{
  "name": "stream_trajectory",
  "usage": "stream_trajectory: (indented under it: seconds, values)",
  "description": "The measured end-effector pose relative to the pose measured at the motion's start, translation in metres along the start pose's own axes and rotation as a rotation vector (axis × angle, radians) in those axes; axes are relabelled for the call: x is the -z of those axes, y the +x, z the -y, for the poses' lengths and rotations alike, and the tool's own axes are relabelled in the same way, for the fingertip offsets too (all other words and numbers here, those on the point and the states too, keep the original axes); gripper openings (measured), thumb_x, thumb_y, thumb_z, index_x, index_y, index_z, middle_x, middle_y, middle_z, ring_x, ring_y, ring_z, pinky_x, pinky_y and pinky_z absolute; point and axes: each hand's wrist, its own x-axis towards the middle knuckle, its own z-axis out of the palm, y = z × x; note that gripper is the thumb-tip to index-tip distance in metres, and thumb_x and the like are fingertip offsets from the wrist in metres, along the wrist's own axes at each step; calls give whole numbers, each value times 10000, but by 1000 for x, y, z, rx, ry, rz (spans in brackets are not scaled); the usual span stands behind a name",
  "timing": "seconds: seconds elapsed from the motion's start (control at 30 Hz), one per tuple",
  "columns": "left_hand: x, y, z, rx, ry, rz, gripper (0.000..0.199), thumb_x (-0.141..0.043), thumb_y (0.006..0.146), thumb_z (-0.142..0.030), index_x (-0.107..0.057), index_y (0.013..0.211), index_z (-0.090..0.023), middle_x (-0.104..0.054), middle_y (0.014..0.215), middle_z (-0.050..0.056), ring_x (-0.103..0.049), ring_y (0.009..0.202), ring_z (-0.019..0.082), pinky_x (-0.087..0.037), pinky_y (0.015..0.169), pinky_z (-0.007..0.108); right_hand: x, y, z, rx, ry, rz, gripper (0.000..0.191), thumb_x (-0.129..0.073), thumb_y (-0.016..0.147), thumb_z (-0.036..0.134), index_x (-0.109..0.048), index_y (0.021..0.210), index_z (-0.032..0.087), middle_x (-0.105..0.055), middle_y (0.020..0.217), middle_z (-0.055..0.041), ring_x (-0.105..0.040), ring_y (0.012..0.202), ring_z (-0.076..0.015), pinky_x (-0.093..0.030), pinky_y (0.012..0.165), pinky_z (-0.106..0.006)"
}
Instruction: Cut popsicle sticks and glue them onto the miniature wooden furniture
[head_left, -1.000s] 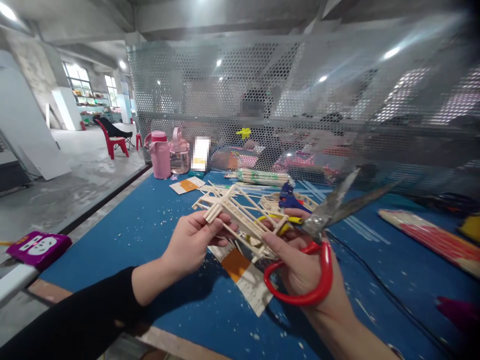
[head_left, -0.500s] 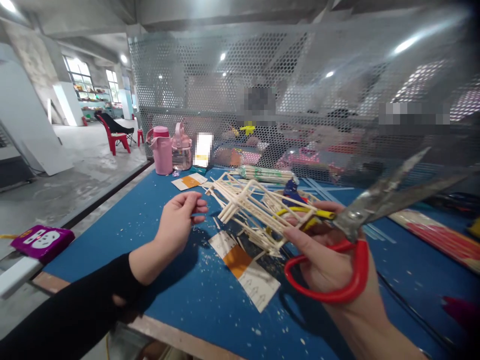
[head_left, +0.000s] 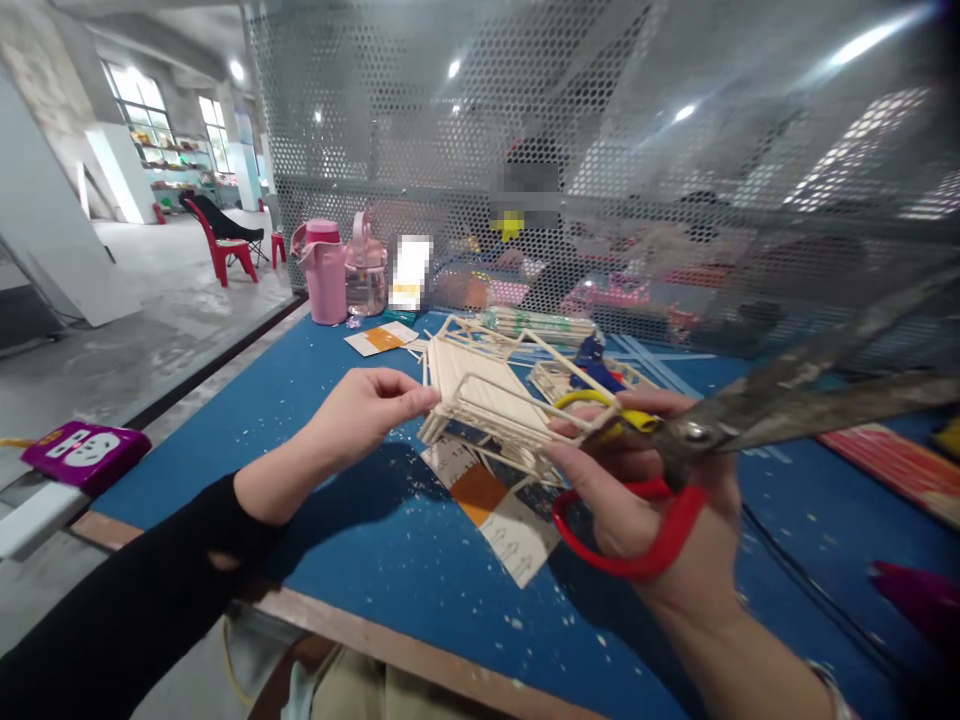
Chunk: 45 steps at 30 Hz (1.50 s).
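Observation:
A small model of pale wooden sticks point(head_left: 480, 375), like a little chair or bed frame, is held tilted above the blue table. Its flat panel of sticks laid side by side faces up. My left hand point(head_left: 367, 415) is closed, thumb and fingers pinching the model's left corner. My right hand point(head_left: 637, 500) grips the model's right end between thumb and fingers. The same hand also holds metal scissors point(head_left: 697, 432) with red and yellow handles, blades apart and pointing right. Beneath the model lies a printed card point(head_left: 517, 540) with an orange band.
Behind the model lie loose sticks, a blue tool point(head_left: 596, 362) and a bagged bundle of sticks point(head_left: 540, 322). A pink flask point(head_left: 324, 270), a clear jug point(head_left: 366, 275) and a lit phone point(head_left: 409, 272) stand at the back left. A perforated metal screen point(head_left: 420, 130) borders the table; a purple power strip point(head_left: 86, 458) sits left.
My left hand has moved right and closed on the model's corner. The model has turned so its flat panel shows. The scissors, still in my right hand, have come nearer the camera.

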Motion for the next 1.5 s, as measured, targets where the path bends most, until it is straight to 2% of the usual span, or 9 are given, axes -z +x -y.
stream_trajectory:
  seconds: [0.1,0.2,0.3,0.43,0.6,0.8,1.1,1.33,1.5]
  values:
    - [-4,-2,0,-104,25,-106,223,-706,699,-307,-616,564,-155,-487,486,-53,-345,469,64,-270,463,212,-2,-1,2,-38,3,-12,444,-762,627,185,-543,980,343,-667,807,43,-678,741,-212,-549,707,-376]
    - [-9,-4,-1,-130,-106,-69,231,-724,695,-329,-611,593,-155,-477,492,-54,-346,457,58,-266,441,198,-3,-1,6,-83,19,-29,441,-772,624,205,-543,968,358,-664,818,45,-666,749,-213,-533,724,-384]
    - [-8,0,-1,-62,-401,-49,349,-720,705,-430,-519,591,-169,-341,461,-87,-256,402,44,-195,378,176,-2,5,9,-134,50,-51,456,-792,592,210,-551,949,360,-669,805,44,-653,742,-217,-516,714,-383]
    - [-5,8,4,142,-689,-215,410,-688,752,-439,-416,595,-175,-225,463,-114,-171,364,24,-124,336,136,2,16,6,-191,199,-99,465,-827,508,208,-584,875,355,-656,730,50,-628,702,-215,-513,689,-380]
    - [-16,8,12,373,-816,111,475,-607,747,-600,-494,625,-155,-413,491,-56,-342,357,31,-168,310,127,2,18,1,-296,308,-47,488,-858,443,211,-595,836,330,-643,674,66,-609,648,-160,-521,610,-292]
    - [-22,2,8,411,-948,161,339,-571,859,-353,-533,608,-129,-441,456,-58,-369,339,8,-249,317,101,-2,12,5,-349,316,67,524,-856,443,213,-576,876,303,-662,665,52,-635,632,-156,-537,581,-270]
    - [-27,-1,-2,327,-849,40,423,-554,869,-431,-473,566,-148,-374,355,-95,-283,274,-3,-202,304,102,-11,13,3,-428,400,90,530,-858,437,230,-594,891,304,-656,631,60,-621,570,-131,-512,501,-221]
    - [-33,-9,6,-11,-562,22,600,-632,590,-730,-410,502,-179,-369,358,-90,-306,295,15,-229,309,157,-10,14,-10,-553,477,81,509,-836,444,240,-625,904,285,-615,583,57,-639,571,-157,-513,489,-244]
    - [-39,-12,12,-41,-447,-3,494,-627,711,-620,-486,572,-167,-439,418,-71,-361,330,25,-271,325,154,-8,15,-11,-542,445,162,464,-825,490,289,-629,911,282,-580,533,51,-655,618,-211,-548,548,-325]
